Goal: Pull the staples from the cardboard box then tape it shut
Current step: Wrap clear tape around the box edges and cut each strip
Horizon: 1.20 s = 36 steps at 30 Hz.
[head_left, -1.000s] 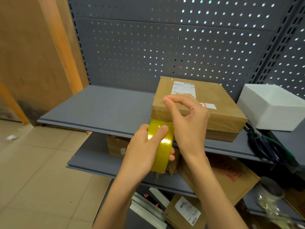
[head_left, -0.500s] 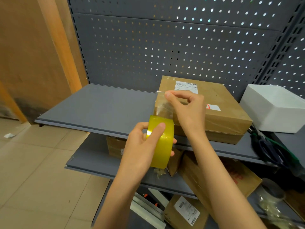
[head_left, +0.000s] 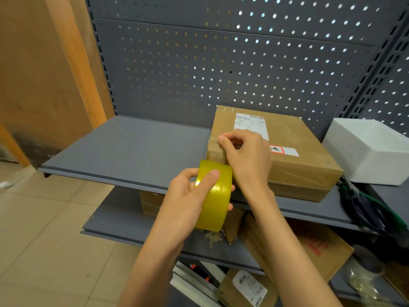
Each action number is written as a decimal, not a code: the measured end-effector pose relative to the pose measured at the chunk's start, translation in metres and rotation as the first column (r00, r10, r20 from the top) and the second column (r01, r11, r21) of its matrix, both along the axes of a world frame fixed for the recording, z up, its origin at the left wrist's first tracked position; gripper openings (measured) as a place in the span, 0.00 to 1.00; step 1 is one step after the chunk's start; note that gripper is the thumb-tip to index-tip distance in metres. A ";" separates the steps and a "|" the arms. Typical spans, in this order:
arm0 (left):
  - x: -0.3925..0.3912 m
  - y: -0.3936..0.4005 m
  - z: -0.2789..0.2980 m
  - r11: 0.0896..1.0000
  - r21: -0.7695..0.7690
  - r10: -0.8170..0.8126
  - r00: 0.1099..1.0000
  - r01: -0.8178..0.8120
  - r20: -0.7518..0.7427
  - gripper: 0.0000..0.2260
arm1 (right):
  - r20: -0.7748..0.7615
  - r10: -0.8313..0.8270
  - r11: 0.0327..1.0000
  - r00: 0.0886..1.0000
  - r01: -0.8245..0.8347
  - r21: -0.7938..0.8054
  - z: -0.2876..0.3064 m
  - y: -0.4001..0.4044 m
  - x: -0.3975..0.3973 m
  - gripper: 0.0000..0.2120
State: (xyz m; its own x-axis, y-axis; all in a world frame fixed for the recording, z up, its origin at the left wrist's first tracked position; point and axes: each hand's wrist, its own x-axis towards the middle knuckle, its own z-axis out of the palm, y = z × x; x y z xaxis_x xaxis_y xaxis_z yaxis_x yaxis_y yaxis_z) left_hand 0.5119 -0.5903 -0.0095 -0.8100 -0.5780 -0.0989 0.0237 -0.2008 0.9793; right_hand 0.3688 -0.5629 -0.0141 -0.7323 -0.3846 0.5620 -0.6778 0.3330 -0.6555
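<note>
Head camera looks down at a brown cardboard box (head_left: 294, 147) lying flat on a gray shelf (head_left: 124, 149). Left hand (head_left: 188, 202) wraps its fingers around a yellow roll of tape (head_left: 215, 198), just in front of the box. Right hand (head_left: 245, 158) pinches the loose end of the tape with thumb and finger at the box's near left corner. A white box (head_left: 365, 149) sits to the right.

A grey metal shelf (head_left: 124, 149) is carrying a flat brown cardboard box (head_left: 305, 160) with a white label. A white rectangular foam box (head_left: 371, 151) is sitting just beside it on the right.
</note>
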 end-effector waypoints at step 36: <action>0.004 0.002 -0.008 0.938 -0.345 0.070 0.956 0.033 0.283 0.15 | -0.023 0.470 0.836 0.883 -0.436 0.332 -0.007 0.026 -0.012 0.16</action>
